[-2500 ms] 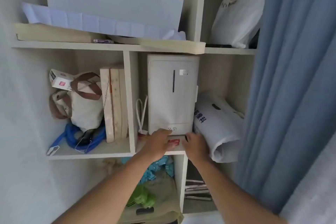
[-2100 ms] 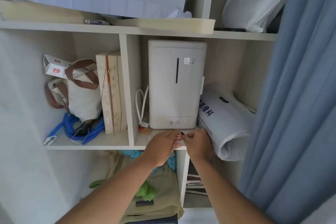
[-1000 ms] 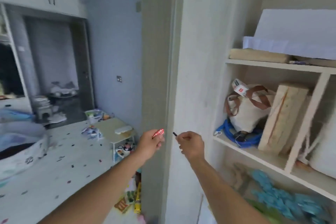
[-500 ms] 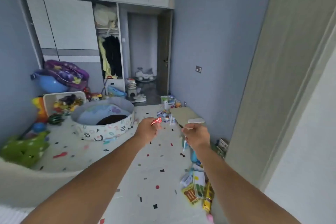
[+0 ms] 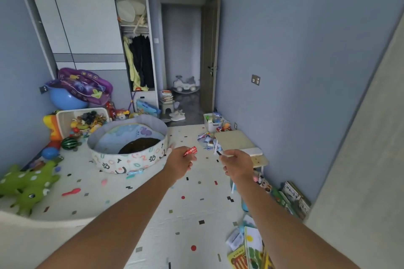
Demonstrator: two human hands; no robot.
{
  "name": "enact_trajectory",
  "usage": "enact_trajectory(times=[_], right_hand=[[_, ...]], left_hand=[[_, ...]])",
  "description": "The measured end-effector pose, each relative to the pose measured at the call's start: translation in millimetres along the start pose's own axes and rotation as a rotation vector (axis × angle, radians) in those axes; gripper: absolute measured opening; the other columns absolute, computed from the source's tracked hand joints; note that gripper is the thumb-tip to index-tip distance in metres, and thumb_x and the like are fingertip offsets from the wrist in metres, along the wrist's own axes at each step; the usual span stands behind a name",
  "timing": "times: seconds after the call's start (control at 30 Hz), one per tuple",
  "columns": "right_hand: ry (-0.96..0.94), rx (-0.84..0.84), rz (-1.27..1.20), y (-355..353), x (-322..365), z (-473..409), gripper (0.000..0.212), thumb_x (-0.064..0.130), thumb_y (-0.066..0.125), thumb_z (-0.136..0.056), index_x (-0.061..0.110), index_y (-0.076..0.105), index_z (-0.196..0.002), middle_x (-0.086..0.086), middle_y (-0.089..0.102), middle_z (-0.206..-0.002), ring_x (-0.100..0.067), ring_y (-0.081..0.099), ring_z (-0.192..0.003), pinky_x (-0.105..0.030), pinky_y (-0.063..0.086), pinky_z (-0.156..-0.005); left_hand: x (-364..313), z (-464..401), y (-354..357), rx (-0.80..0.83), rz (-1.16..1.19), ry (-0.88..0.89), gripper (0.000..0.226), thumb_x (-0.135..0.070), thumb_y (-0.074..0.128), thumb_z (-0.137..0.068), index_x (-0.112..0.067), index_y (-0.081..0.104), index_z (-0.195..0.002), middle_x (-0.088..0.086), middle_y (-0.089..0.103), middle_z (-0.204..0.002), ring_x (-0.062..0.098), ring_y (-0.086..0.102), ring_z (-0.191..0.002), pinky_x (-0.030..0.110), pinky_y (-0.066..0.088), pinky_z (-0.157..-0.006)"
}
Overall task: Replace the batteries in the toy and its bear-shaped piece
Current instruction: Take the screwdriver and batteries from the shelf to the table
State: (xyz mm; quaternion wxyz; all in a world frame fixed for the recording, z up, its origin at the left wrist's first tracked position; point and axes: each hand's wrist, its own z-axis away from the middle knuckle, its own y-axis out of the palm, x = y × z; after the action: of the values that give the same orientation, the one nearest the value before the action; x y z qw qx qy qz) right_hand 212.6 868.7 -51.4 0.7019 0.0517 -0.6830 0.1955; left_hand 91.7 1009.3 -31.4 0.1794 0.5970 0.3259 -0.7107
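Blue walls surround a speckled floor mat (image 5: 153,203) strewn with toys. Your left hand (image 5: 180,165) pinches a small red battery pack (image 5: 190,151) in its grip; your right hand (image 5: 237,165) grips a thin dark tool (image 5: 219,153). Beyond them a round fabric bin (image 5: 129,148) holds something dark, and a white crate (image 5: 83,119) is full of toys.

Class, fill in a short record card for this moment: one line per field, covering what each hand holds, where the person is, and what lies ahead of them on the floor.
Left hand: left hand holds a small red pack, likely batteries
Right hand: right hand pinches a thin dark-tipped tool
Place: playroom with speckled floor mat
Ahead: round play pen, low table
Right floor: picture books
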Motion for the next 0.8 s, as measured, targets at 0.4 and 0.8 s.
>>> enact_trajectory(times=[0.4, 0.8], right_hand=[[0.003, -0.058, 0.033, 77.5, 9.9, -225.3, 0.014, 0.015, 0.073, -0.084, 0.021, 0.07, -0.096, -0.007, 0.073, -0.075, -0.017, 0.061, -0.052, -0.029, 0.055, -0.053], [0.046, -0.157, 0.035, 144.0, 3.3, -467.0, 0.02, 0.019, 0.075, -0.083, 0.02, 0.072, -0.102, -0.003, 0.074, -0.071, -0.017, 0.067, -0.058, -0.038, 0.063, -0.068]], left_hand=[[5.9, -260.2, 18.6, 0.019, -0.2, 0.085, 0.023, -0.01, 0.047, -0.102, -0.003, 0.069, -0.105, -0.001, 0.064, -0.079, 0.009, 0.05, -0.062, 0.01, 0.041, -0.047], [15.3, -535.0, 60.3, 0.166, -0.308, 0.113, 0.023, -0.019, 0.051, -0.101, -0.012, 0.071, -0.094, 0.004, 0.07, -0.083, 0.01, 0.051, -0.058, 0.019, 0.038, -0.049]])
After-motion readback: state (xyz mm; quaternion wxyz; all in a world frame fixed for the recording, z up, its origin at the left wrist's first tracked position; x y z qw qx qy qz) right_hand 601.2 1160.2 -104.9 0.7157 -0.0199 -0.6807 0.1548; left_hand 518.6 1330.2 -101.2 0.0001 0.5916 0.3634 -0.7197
